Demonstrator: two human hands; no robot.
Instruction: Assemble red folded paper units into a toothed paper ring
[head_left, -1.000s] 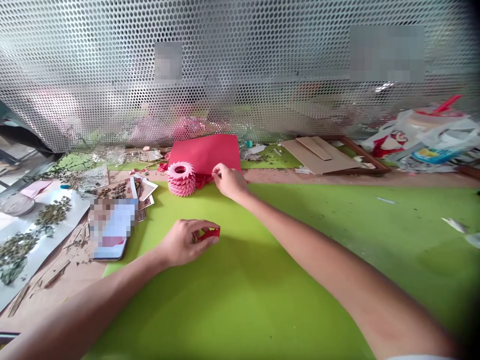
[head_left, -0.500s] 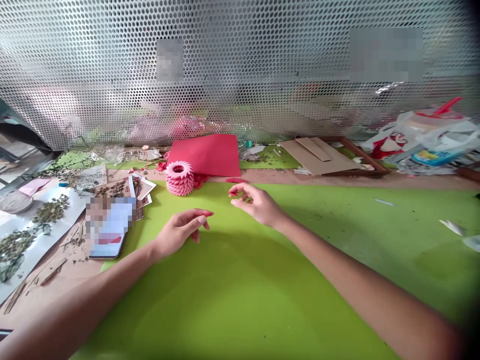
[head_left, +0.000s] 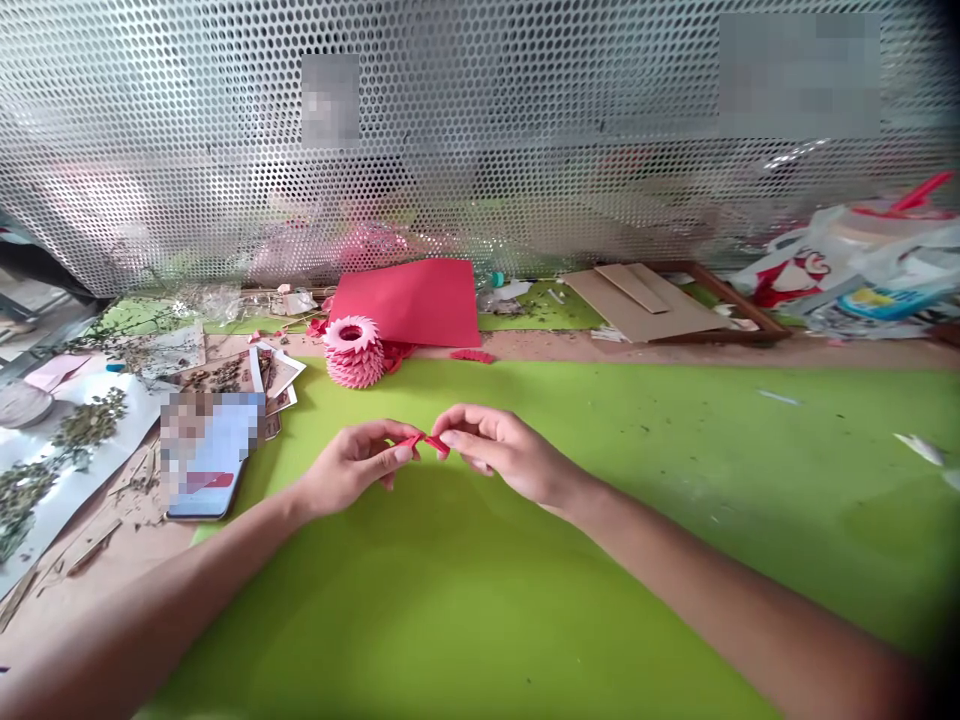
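Note:
Between the thumb and fingers of my left hand [head_left: 358, 462] is a small folded red paper piece [head_left: 409, 441]. My right hand [head_left: 501, 450] pinches another small red paper piece [head_left: 437, 445], its tip meeting or nearly meeting the first one. Both hands are over the green mat [head_left: 465, 590]. Behind my left hand stands a ring-shaped pink stack of folded paper [head_left: 354, 352] with a pointed rim. A short row of red pieces [head_left: 472, 356] lies behind my right hand, near the mat's back edge.
A red sheet [head_left: 409, 300] lies behind the pink stack. On the left are a phone [head_left: 217, 455], small photo cards [head_left: 279, 375] and dried plants [head_left: 94, 430]. Brown cardboard [head_left: 645, 305] and a plastic bag [head_left: 847, 270] are at the back right. A perforated metal panel [head_left: 480, 130] rises behind.
My right hand has moved left and nearer, away from the row of red pieces, carrying a red piece to the one in my left hand. The view has shifted slightly.

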